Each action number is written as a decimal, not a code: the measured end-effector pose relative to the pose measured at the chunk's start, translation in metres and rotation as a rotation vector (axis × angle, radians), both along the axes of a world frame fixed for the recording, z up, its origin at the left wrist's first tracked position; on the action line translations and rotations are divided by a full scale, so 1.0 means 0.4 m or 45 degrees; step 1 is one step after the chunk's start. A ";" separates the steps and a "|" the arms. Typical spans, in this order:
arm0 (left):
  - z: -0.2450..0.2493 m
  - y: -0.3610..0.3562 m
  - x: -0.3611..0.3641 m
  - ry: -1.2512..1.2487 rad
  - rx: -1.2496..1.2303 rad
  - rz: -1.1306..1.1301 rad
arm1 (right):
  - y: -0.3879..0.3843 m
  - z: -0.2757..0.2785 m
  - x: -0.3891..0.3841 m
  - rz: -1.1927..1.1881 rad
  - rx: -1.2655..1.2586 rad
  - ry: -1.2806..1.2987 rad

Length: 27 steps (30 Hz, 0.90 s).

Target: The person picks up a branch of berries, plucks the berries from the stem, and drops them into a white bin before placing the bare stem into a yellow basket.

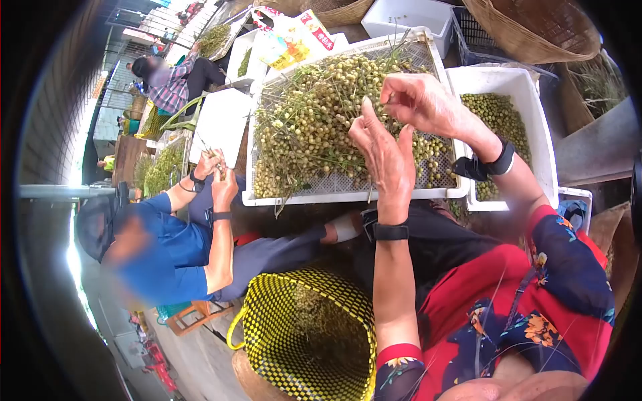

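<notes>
My left hand (384, 155) is held over the near side of a white slatted tray (348, 194), its fingers stretched and thumb apart, with nothing visible in it. Just above and to the right, my right hand (421, 103) has its fingers curled in a pinch; whatever they hold is too small to make out. Beneath both hands, the tray bears a heap of small round green-yellow fruits (307, 120) on thin stems. Beside my right forearm stands a white bin (545, 154) of loose round green fruits (495, 117).
A yellow-and-black woven basket (267, 321) with stem scraps inside stands below the tray. To the left, a co-worker in blue (174, 240) handles stems near a white board (217, 123). Another person (170, 87) sits farther back. Wicker baskets (535, 33) and a printed bag (294, 40) lie beyond.
</notes>
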State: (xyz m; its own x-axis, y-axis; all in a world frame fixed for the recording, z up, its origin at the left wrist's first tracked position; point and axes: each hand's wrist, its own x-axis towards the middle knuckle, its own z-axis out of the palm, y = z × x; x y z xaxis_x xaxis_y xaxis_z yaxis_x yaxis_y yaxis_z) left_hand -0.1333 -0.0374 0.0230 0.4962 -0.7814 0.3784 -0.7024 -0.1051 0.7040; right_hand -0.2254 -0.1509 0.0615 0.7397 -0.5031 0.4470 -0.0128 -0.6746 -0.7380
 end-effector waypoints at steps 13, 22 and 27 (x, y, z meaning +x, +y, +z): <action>-0.210 0.086 0.121 1.284 -0.195 0.201 | -0.013 -0.351 -0.083 -0.077 1.024 -0.291; -0.028 0.092 0.087 1.398 -0.242 -0.071 | -0.026 -0.398 -0.136 0.022 1.369 -0.435; -0.006 0.045 0.037 1.483 -0.104 -0.201 | -0.058 -0.364 -0.175 0.242 1.390 -0.420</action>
